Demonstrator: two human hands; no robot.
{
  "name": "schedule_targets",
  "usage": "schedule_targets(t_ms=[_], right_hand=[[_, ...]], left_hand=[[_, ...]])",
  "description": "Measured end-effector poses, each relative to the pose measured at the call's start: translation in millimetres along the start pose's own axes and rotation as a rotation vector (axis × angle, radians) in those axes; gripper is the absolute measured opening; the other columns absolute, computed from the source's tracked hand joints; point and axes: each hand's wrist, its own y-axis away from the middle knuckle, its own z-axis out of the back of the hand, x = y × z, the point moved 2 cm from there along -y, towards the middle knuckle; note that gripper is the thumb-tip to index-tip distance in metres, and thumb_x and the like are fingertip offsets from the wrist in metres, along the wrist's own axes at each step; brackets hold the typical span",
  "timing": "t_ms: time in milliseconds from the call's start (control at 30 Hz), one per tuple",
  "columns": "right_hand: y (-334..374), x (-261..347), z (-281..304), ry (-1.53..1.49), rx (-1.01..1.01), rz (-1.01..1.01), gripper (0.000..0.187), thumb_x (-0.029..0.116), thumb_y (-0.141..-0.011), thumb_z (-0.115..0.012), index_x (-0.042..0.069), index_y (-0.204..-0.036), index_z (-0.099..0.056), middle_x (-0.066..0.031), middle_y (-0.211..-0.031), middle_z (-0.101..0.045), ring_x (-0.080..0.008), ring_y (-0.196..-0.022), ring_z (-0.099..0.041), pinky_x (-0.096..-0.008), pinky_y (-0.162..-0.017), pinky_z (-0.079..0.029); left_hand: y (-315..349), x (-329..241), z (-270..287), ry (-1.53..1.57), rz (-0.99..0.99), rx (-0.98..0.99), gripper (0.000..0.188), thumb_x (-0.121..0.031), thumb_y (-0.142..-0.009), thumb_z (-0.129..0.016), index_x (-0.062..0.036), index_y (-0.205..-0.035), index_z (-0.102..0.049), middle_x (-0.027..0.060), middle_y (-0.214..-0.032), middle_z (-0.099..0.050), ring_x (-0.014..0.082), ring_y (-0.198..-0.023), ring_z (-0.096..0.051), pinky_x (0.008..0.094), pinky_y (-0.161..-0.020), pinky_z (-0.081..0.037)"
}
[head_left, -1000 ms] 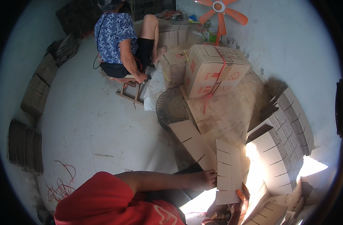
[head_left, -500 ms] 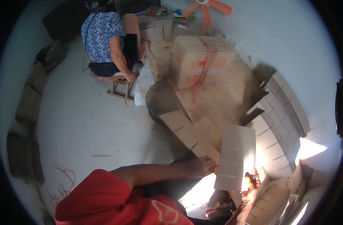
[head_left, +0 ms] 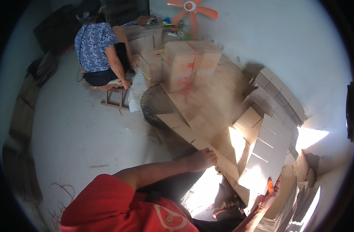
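My left hand (head_left: 202, 159) reaches forward and rests, fingers down, on the near end of a long flat cardboard piece (head_left: 184, 133) lying on the floor. It grips nothing that I can see. My right hand (head_left: 267, 195), at the lower right, holds the bottom edge of a pale slotted cardboard sheet (head_left: 269, 150). The sheet stands tilted in bright sunlight, apart from my left hand. My red sleeve fills the lower middle of the view.
A person in a blue patterned shirt (head_left: 95, 46) sits on a low wooden stool (head_left: 115, 96) at the back left. A large strapped carton (head_left: 188, 63) stands beyond a round wire fan guard (head_left: 151, 104). Flat cardboard stacks (head_left: 277, 96) lean at the right, more lie along the left. An orange fan (head_left: 192, 7) sits at the wall.
The slotted sheet has moved right and away from my left hand, now carried by my right hand alone. My left hand stayed on the long cardboard piece. The view shifted.
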Motion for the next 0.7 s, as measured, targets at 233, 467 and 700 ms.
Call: schedule_targets(t_ms=[233,467,700], right_hand=[[27,53,13,0.135,-0.196,0.170,0.058,-0.004,-0.078,-0.063,-0.005,-0.132,-0.042,-0.0156,-0.122,-0.054,-0.0231,-0.104,-0.056,-0.0339,-0.090,-0.047],[36,46,52,0.436,-0.445,0.364,0.060,-0.004,-0.081,-0.064,0.000,-0.137,-0.041,-0.0113,-0.130,-0.050,-0.0157,-0.111,-0.050,-0.0265,-0.095,-0.039],[61,58,51,0.782,-0.364,0.548,0.062,-0.004,-0.083,-0.063,0.004,-0.139,-0.039,-0.0097,-0.128,-0.056,-0.0141,-0.107,-0.056,-0.0264,-0.090,-0.045]], left_hand=[[-69,-35,-42,0.116,-0.068,-0.232,0.009,-0.013,-0.075,-0.055,-0.0052,-0.079,-0.056,0.0113,-0.076,-0.053,0.0258,-0.073,-0.054,0.0383,-0.069,-0.044],[-124,-29,-38,0.116,0.098,0.179,0.006,-0.003,-0.073,-0.053,-0.0012,-0.078,-0.056,0.0153,-0.078,-0.061,0.0320,-0.081,-0.058,0.0423,-0.072,-0.047],[-146,-61,-37,0.313,0.085,0.298,0.004,-0.005,-0.070,-0.056,-0.0019,-0.070,-0.053,0.0142,-0.073,-0.060,0.0331,-0.080,-0.058,0.0422,-0.069,-0.048]])
